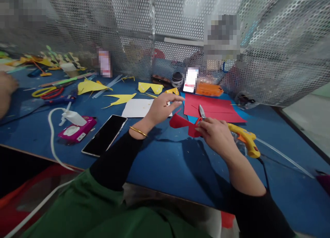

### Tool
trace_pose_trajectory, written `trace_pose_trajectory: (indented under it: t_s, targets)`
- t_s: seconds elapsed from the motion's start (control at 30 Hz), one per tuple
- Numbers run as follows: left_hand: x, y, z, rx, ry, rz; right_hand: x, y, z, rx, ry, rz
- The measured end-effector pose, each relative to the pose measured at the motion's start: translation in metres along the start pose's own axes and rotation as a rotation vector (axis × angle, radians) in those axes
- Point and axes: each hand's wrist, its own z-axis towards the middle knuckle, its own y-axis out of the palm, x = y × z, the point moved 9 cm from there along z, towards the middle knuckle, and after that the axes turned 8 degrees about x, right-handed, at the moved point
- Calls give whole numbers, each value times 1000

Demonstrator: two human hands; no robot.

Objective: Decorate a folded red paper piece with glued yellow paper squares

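Observation:
My right hand (216, 134) pinches a red paper cutout (180, 122) shaped like the front of a pair of glasses, holding its right end above the blue table. A pair of scissors (201, 110) points away just beyond those fingers. Its red handle is partly covered, and I cannot tell whether my fingers touch it. To the left of the cutout is my left hand (163, 107), raised with fingers stretched out and nothing in it. Under and beyond it lies a white sheet (132, 107). Red paper sheets (219, 107) rest on blue ones behind my right hand.
A yellow glue gun (243, 138) with a cord lies at the right. At the left are a black phone (105, 135), a purple power socket (77, 129) with a white plug, and yellow cutouts (150, 88). Perforated metal mesh (129, 31) borders the table's back. Another person's hand (6, 86) is far left.

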Motion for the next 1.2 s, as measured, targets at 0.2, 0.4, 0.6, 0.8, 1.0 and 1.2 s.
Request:
trace_pose_trajectory:
  t_s: [0.2,0.4,0.6,0.8,1.0,1.2]
  targets:
    - [-14,19,-16,-598,8,341,-11,17,0,-85,-117,-19]
    - [-41,29,-25,-697,-120,367,15,5,3,53,-17,148]
    - [-40,26,-21,-574,-134,274,44,10,-4,-68,214,237]
    - [-39,27,-21,-571,-118,257,31,23,-3,-136,166,144]
    - [-47,21,-16,-514,-146,269,16,26,4,-114,104,123]
    - [-44,8,-10,-442,-186,365,28,16,3,-19,193,180]
